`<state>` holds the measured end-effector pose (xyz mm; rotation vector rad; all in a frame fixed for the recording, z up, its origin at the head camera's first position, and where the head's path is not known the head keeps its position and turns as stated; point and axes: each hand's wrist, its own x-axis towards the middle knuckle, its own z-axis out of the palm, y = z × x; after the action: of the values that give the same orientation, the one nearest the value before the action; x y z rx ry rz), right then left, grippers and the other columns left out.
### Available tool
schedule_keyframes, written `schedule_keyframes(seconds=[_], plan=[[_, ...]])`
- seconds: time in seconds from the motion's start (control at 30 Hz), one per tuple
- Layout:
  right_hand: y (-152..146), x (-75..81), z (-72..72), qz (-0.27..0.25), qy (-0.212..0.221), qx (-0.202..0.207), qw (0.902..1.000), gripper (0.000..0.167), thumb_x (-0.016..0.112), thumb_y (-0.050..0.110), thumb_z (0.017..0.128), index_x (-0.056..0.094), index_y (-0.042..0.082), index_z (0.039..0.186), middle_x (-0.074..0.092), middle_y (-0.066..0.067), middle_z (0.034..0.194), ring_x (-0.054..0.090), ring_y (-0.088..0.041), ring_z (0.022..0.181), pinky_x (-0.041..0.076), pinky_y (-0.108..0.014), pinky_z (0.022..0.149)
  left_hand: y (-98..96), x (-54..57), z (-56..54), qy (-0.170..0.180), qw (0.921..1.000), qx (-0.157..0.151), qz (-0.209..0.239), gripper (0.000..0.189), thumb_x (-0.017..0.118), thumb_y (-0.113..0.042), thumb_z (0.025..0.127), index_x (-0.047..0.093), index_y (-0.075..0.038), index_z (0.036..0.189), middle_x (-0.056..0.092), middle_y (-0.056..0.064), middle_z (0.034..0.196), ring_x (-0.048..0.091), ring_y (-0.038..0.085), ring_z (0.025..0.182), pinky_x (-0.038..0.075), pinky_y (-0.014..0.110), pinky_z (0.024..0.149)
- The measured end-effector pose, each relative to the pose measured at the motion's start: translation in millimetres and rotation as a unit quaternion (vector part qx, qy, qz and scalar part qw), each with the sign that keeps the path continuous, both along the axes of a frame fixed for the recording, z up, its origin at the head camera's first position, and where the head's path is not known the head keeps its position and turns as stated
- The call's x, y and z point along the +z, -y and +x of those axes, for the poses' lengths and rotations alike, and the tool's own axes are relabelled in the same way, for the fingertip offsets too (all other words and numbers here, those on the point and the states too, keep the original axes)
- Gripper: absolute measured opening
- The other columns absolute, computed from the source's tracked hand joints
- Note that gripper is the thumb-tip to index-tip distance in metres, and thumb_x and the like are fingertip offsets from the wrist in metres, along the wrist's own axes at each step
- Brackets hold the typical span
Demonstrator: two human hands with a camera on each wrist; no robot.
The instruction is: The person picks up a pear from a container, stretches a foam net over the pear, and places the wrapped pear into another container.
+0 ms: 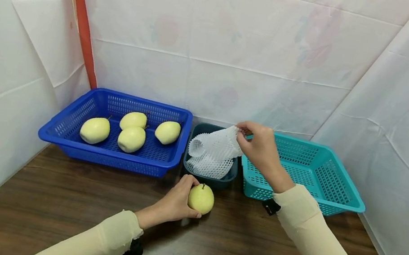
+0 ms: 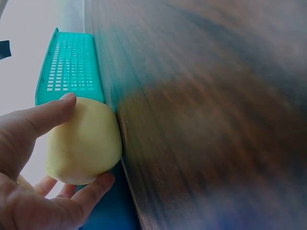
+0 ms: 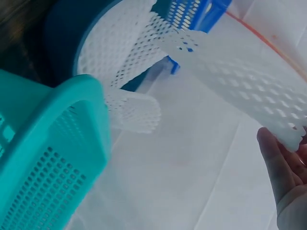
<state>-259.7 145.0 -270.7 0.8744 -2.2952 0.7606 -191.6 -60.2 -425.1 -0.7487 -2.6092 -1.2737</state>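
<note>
My left hand (image 1: 177, 200) grips a pale yellow-green pear (image 1: 202, 199) at the table's middle, thumb on one side and fingers on the other. The left wrist view shows the same pear (image 2: 86, 141) between thumb and fingers. Up and to the right, my right hand (image 1: 260, 148) pinches the edge of a white foam net sleeve (image 1: 224, 142) above a dark teal bin (image 1: 229, 178). More white foam nets (image 1: 210, 166) lie in that bin. The right wrist view has the pinched sleeve (image 3: 259, 91) stretching from the fingertips toward the bin.
A blue basket (image 1: 109, 157) at the left holds several pears (image 1: 131, 139). To the right of the bin stands a turquoise basket (image 1: 304, 179), partly behind the right forearm. White cloth walls (image 1: 220, 39) enclose the back and sides of the wooden table (image 1: 232, 251).
</note>
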Motion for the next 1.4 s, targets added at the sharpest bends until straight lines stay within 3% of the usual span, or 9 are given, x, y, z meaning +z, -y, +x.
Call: schedule_keyframes(seconds=[0.37,0.77,0.93,1.1,1.2,1.3,1.4], plan=[[-7.3,9.1,19.0,-0.028,0.01,0.014,0.9995,0.014,0.064,0.0,0.088,0.07,-0.001,0.101,0.069,-0.013,0.092,0.065,-0.018,0.077,0.055,-0.032,0.062,-0.3,-1.4,-0.3,-0.002,1.0,0.003,-0.008,0.068,0.09,-0.01,0.06,0.044,0.001,0.109,0.044,0.011,0.105,0.051,0.028,0.097,0.044,0.045,0.084],[-20.3,13.5,43.5,-0.061,0.035,-0.005,0.9975,0.014,0.067,0.0,0.086,0.07,0.0,0.099,0.069,-0.011,0.09,0.066,-0.017,0.075,0.055,-0.033,0.061,-0.7,-3.0,0.9,-0.018,0.9996,0.005,-0.019,0.07,0.09,-0.011,0.06,0.044,0.001,0.113,0.044,0.013,0.108,0.05,0.029,0.099,0.044,0.046,0.086],[-26.4,11.3,48.6,-0.068,0.04,-0.005,0.9968,0.015,0.067,0.0,0.086,0.07,0.0,0.1,0.069,-0.01,0.087,0.066,-0.016,0.073,0.055,-0.032,0.059,0.9,-0.7,3.0,-0.008,0.9998,0.011,-0.016,0.067,0.086,-0.019,0.069,0.045,0.003,0.117,0.046,0.014,0.111,0.048,0.03,0.103,0.042,0.046,0.087],[-29.7,6.6,52.1,-0.076,0.053,-0.002,0.9957,0.016,0.066,0.0,0.086,0.07,-0.001,0.101,0.07,-0.01,0.088,0.066,-0.015,0.074,0.054,-0.029,0.059,1.6,13.7,6.5,-0.031,0.9977,0.027,0.055,0.034,0.057,-0.011,0.094,0.048,0.007,0.122,0.052,0.019,0.113,0.05,0.03,0.105,0.042,0.046,0.089],[-30.4,3.3,54.5,-0.08,0.066,-0.004,0.9946,0.016,0.066,0.0,0.086,0.07,-0.001,0.102,0.07,-0.01,0.089,0.066,-0.016,0.076,0.054,-0.029,0.059,-0.7,26.3,6.1,-0.043,0.9921,0.024,0.115,0.024,0.042,0.0,0.099,0.052,0.008,0.119,0.056,0.02,0.109,0.055,0.03,0.102,0.045,0.043,0.088],[-29.7,0.7,55.5,-0.083,0.076,-0.008,0.9937,0.017,0.066,0.0,0.086,0.069,-0.001,0.102,0.07,-0.011,0.091,0.066,-0.017,0.077,0.055,-0.03,0.06,-4.4,36.9,5.4,0.001,0.9809,0.014,0.194,0.025,0.037,-0.002,0.101,0.053,0.01,0.116,0.059,0.021,0.107,0.057,0.032,0.101,0.047,0.04,0.087],[-28.5,-1.3,54.7,-0.086,0.078,-0.006,0.9932,0.017,0.066,0.0,0.086,0.069,-0.001,0.102,0.069,-0.011,0.091,0.066,-0.017,0.078,0.055,-0.031,0.061,-7.7,44.3,6.1,0.068,0.9593,0.013,0.274,0.031,0.035,-0.009,0.104,0.053,0.014,0.115,0.059,0.023,0.105,0.058,0.035,0.1,0.047,0.04,0.089]])
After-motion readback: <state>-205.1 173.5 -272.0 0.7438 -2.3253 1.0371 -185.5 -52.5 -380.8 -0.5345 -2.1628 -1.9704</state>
